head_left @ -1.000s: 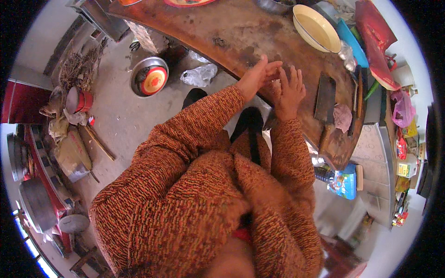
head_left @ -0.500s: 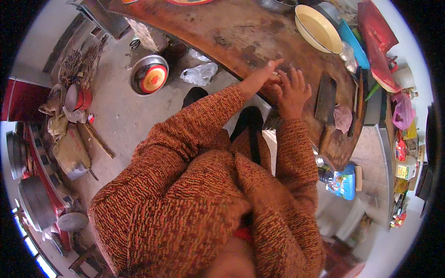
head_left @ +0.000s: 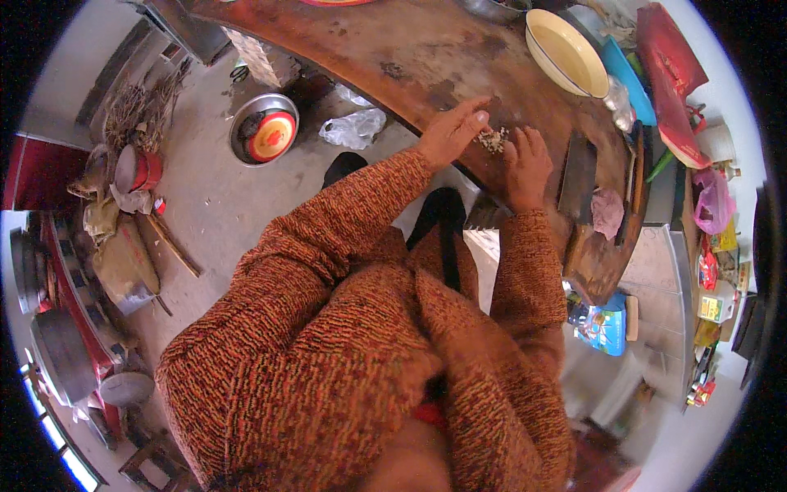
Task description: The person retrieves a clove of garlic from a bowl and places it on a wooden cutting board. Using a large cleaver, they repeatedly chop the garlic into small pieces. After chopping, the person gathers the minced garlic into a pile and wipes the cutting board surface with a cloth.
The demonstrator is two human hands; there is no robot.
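Note:
On the brown wooden tabletop (head_left: 410, 70) lies a small heap of pale chopped bits (head_left: 493, 140). My left hand (head_left: 456, 133) is at the heap's left side, its fingers stretched out and angled towards it. From the right, my right hand (head_left: 529, 168) reaches in with its fingers extended, the tips beside the heap. Nothing shows gripped in either hand. To the right of my right hand are a dark flat blade (head_left: 578, 175) and a crumpled pink cloth (head_left: 607, 211).
A cream enamel basin (head_left: 566, 51) and a blue tray (head_left: 630, 82) stand at the far right. On the floor to the left are a metal bowl (head_left: 243, 131) holding a red-rimmed dish (head_left: 272, 136), and a clear plastic bag (head_left: 352, 129).
My hands have drawn apart and lowered to either side of the pale bits. The heap, mostly hidden before, now shows between them.

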